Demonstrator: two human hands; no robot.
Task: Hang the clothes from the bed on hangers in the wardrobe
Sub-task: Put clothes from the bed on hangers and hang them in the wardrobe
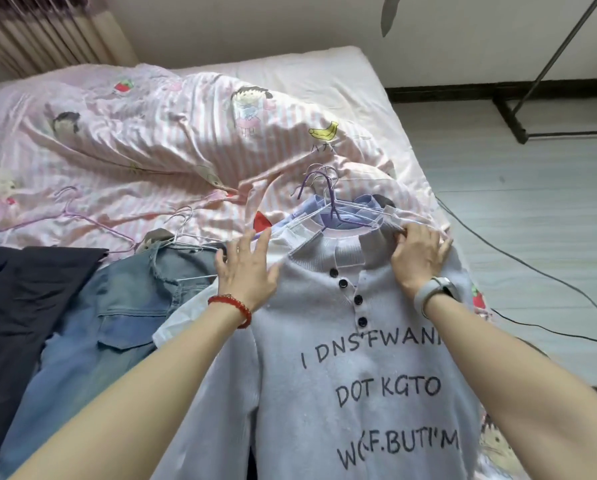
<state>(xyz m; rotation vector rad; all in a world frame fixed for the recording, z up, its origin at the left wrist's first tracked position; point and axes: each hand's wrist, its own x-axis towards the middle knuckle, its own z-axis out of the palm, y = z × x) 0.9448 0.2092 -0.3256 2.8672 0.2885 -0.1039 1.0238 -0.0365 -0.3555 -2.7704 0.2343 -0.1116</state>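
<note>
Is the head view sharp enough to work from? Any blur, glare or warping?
Head view: the sweater and both hands, left hand and right hand, are sharp under soft even light, no glare; wide-angle warping bends the edges, and the curtain is smeared.

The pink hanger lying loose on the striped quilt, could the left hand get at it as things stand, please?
Probably yes. The left hand is open and holds nothing, and the pink hanger lies uncovered on the quilt beyond the denim garment, with nothing on top of it.
</note>
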